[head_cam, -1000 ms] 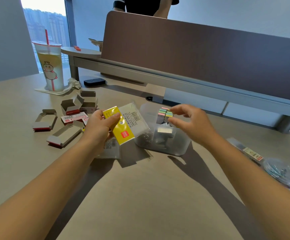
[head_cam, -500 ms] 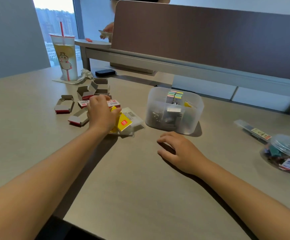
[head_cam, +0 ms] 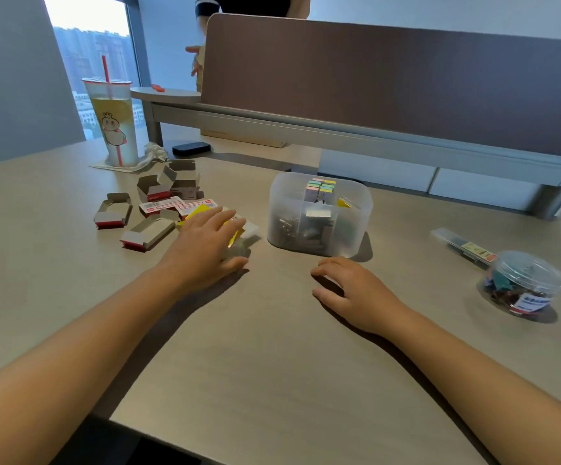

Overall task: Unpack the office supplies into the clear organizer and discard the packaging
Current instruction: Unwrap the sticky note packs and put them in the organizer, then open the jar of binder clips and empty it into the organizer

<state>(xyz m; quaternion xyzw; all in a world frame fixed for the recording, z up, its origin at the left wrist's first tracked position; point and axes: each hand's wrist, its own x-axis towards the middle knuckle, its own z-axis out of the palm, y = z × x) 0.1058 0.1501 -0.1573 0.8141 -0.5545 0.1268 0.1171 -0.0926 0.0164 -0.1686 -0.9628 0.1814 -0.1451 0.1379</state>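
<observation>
You sit at a pale wood-grain desk (head_cam: 272,380) that fills the lower view, both forearms reaching forward over it. Your right hand (head_cam: 356,293) rests on the bare desktop just in front of the clear plastic organizer tub (head_cam: 359,209), fingers loosely curled under and holding nothing. Your left hand (head_cam: 205,245) lies flat with fingers nearly straight, pressing down on the yellow and clear plastic wrapper (head_cam: 235,234), which sits just left of the tub; most of the wrapper is hidden under your palm. Inside the tub you can make out pastel sticky tabs (head_cam: 321,187) standing at the back, and dark metal pieces lower down, too blurred through the wall to identify. Beyond your left hand a scatter of opened grey cardboard boxes with red edges (head_cam: 145,234) lies on the desk. To your right stand a round clear jar of coloured clips (head_cam: 524,283) and, just behind it, a slim clear case (head_cam: 463,246) with a label you cannot read. Farther back on the left is a tall plastic drink cup with a red straw (head_cam: 113,125) on a napkin, and a small black object (head_cam: 191,148) near it. A brown partition screen (head_cam: 389,82) closes the desk's far edge, with another person behind it, cut off by the frame top, and a window at the left
</observation>
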